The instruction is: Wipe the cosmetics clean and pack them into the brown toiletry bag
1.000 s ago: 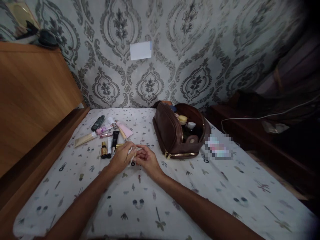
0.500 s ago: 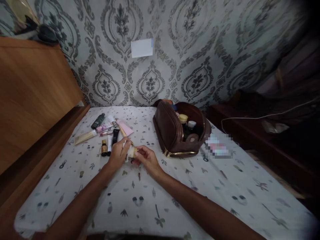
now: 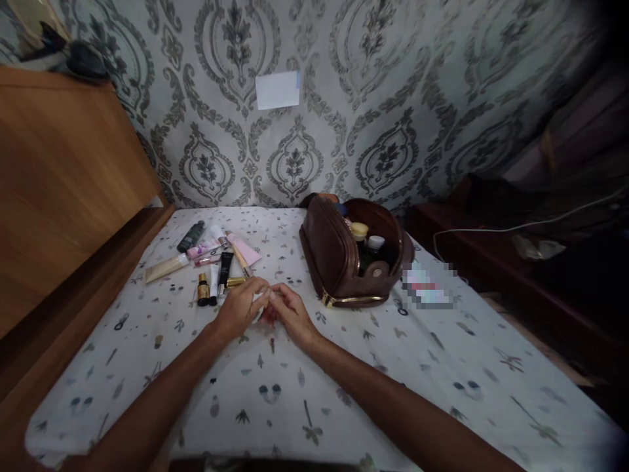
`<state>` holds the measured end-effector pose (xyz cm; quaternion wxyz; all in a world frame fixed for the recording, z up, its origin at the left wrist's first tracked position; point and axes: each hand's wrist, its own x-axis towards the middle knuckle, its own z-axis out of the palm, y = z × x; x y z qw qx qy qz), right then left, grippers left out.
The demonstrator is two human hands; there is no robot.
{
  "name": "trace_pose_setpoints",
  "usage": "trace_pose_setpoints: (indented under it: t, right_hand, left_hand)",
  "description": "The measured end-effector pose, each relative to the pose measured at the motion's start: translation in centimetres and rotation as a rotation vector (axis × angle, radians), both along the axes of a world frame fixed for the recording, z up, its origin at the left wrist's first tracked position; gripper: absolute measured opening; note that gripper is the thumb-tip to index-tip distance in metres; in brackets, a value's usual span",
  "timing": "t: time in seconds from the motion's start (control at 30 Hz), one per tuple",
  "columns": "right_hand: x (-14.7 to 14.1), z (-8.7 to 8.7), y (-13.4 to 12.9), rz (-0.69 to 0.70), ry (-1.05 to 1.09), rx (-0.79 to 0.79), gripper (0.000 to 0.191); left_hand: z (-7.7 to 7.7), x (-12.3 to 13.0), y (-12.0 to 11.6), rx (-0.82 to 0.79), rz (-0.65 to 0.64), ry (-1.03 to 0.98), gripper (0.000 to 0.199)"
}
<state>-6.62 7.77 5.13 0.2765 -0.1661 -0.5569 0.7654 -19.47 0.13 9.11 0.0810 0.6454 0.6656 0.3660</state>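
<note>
My left hand (image 3: 242, 305) and my right hand (image 3: 293, 316) meet above the patterned sheet. Fingers of both are closed around a small white-and-yellow container (image 3: 257, 300), mostly hidden by them; its exact kind does not show. Just beyond my left hand lies a gold tube (image 3: 236, 282). Close by to the left are a small dark bottle with a gold cap (image 3: 203, 292), a white tube with a black cap (image 3: 214, 283) and a black tube (image 3: 225, 267). A pink tube (image 3: 246, 248) rests behind them.
An unzipped brown toiletry bag (image 3: 329, 252) holding several bottles stands to the right. A beige tube (image 3: 166, 269) and a dark green bottle (image 3: 191, 236) lie at the far left. A wooden cabinet (image 3: 69, 157) borders the left side; a blurred-out item (image 3: 430, 286) lies right of the bag.
My hands have drawn closer together, and the container is turned and more covered by fingers. The gold tube now shows beyond my left hand.
</note>
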Motion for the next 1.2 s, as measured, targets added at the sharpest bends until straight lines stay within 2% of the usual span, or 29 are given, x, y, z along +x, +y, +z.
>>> trace_pose_setpoints:
  t: [0.13,0.33,0.43,0.57,0.63,0.77,0.87,0.97,1.1,1.2]
  right_hand:
    - [0.1,0.2,-0.1,0.021,-0.001,-0.023,0.044]
    - [0.2,0.9,-0.3,0.039,0.083,-0.177,0.044]
    - [0.1,0.9,-0.1,0.028,0.13,-0.209,0.048]
    - [-0.1,0.3,0.2,0.015,0.15,-0.228,0.047]
    - [-0.1,0.0,0.2,0.04,0.131,-0.209,0.048]
    - [-0.1,0.3,0.1,0.065,0.148,-0.196,0.061]
    - [0.1,1.0,0.0,0.068,0.167,-0.286,0.049]
    - [0.2,1.3,0.0,0.028,0.16,-0.425,0.044]
    - [-0.1,0.9,-0.2,-0.021,0.185,-0.446,0.045]
    - [-0.4,0.4,-0.5,-0.004,0.171,-0.42,0.049]
  left_hand:
    - [0.5,0.0,-0.2,0.015,0.044,-0.148,0.031]
    - [-0.1,-0.8,0.3,0.07,0.192,-0.319,0.045]
    - [-0.3,-0.6,0.5,0.022,0.151,-0.363,0.049]
    - [-0.2,-0.4,0.2,0.001,0.021,-0.16,0.034]
    - [-0.2,-0.6,0.2,0.019,0.054,-0.119,0.028]
    - [-0.2,-0.8,0.2,0.086,0.177,-0.176,0.034]
    - [0.0,-0.5,0.1,0.134,0.249,-0.231,0.034]
    - [-0.2,0.0,0.1,0.181,0.249,-0.211,0.031]
    - [-1.4,0.4,0.2,0.263,0.097,0.098,0.041]
    - [-2.1,0.5,0.3,0.26,0.067,0.28,0.036]
